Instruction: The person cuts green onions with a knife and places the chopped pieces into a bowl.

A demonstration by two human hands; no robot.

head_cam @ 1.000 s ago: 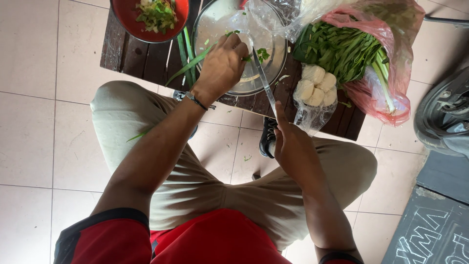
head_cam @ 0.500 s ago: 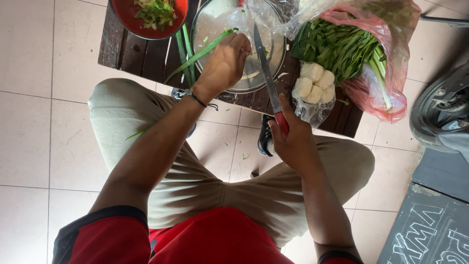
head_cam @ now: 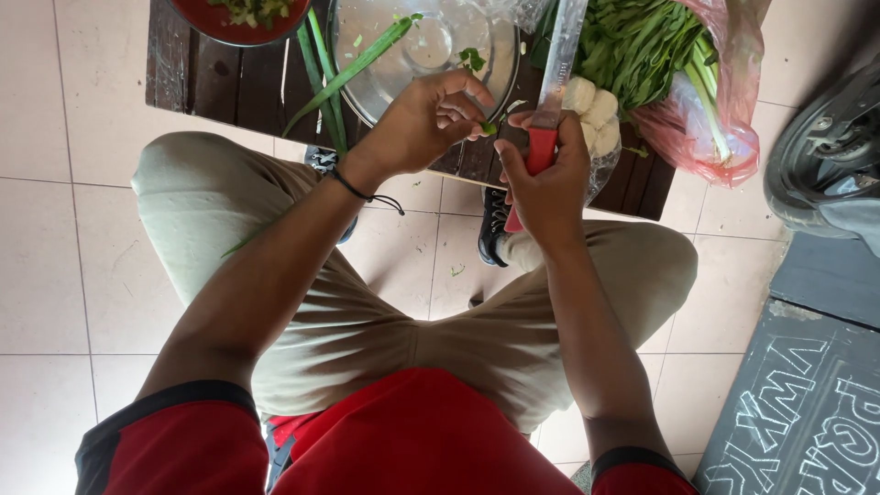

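the right hand (head_cam: 548,179) is closed around the red handle of a long steel-bladed knife (head_cam: 554,81), with the blade pointing up and away from the body, over the edge of the low dark wooden slatted table (head_cam: 215,87). the left hand (head_cam: 423,124) has its fingertips pinched together on a small green scrap of vegetable (head_cam: 491,128), held just beside the knife handle so the two hands nearly meet. a thin black cord bracelet (head_cam: 359,191) circles the left wrist.

just beyond the left hand sits a round clear glass bowl (head_cam: 423,46) with a few green bits in it, and long green stalks (head_cam: 341,71) lie across its left rim and the table. a red bowl of chopped greens (head_cam: 240,13) stands at the top left. to the right of the blade are pale white round pieces in a clear bag (head_cam: 591,105), and beside them a pink plastic bag of leafy greens (head_cam: 674,69). the person sits with knees in beige trousers (head_cam: 367,321) spread over the tiled floor (head_cam: 55,229).
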